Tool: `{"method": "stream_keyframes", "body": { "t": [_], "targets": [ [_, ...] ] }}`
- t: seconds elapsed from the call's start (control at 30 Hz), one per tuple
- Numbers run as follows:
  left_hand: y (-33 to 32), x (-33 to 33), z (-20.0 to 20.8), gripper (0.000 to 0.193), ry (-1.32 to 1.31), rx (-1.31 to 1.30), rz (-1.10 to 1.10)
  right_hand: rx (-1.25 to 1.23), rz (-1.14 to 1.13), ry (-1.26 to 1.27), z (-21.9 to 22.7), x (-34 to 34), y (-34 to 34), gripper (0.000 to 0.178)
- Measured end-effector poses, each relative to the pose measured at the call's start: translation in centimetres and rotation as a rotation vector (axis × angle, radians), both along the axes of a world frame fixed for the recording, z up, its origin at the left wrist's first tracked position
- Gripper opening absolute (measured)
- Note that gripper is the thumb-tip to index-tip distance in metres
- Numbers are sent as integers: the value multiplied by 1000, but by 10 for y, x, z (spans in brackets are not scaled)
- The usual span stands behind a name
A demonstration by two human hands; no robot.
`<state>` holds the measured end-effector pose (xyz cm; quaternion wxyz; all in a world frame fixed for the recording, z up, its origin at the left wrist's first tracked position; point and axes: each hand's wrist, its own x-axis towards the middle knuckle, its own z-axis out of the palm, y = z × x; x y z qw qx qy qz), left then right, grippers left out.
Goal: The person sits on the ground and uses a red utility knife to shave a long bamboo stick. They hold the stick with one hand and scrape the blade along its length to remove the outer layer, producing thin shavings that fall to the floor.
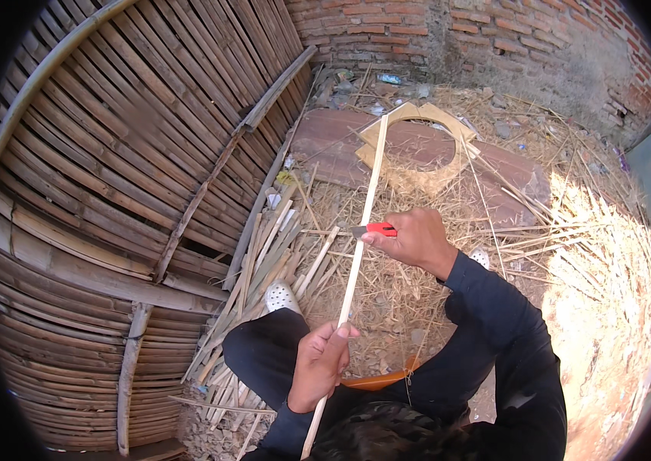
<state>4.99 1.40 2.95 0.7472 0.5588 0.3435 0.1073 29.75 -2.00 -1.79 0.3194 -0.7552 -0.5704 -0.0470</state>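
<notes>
A long pale bamboo strip point(369, 196) slants up across the middle, from beside my body toward a wooden ring with an angular outer edge point(410, 113). My left hand point(321, 363) is closed around the strip's lower part, above my lap. Higher up, my right hand point(411, 240) grips a red-handled cutter knife point(380, 229). Its blade lies across the strip, at about mid-length, and the right thumb presses by the strip's edge. Part of the knife's handle is hidden inside my fingers.
Split bamboo strips point(252, 265) are piled by my left foot, along a slatted bamboo wall point(125, 138). Shavings point(394, 284) cover the ground around a brown board point(325, 146). More strips point(586, 238) lie at right. A brick wall point(387, 27) stands behind.
</notes>
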Motion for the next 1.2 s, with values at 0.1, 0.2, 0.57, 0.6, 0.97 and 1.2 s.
{"method": "stream_keyframes", "body": {
  "t": [0.1, 0.2, 0.57, 0.6, 0.97, 1.2],
  "targets": [
    [5, 3, 0, 24, -31, -43, 34, 6, 148, 28, -6, -28, -10, 66],
    [8, -2, -5, 24, -152, -154, 70, 89, 223, -121, -9, -37, -3, 68],
    [-1, -15, -10, 24, -160, -165, 20, 47, -76, -55, -12, 13, 14, 68],
    [0, -16, -9, 24, -122, -153, 23, 44, 2, -18, -6, -6, 8, 66],
    [-13, -23, -5, 22, -104, -76, -45, 187, -70, -215, -15, 59, 18, 71],
    [-24, -33, -19, 22, -73, -141, -101, 259, -356, -212, -33, 103, 34, 73]
  ]
}}
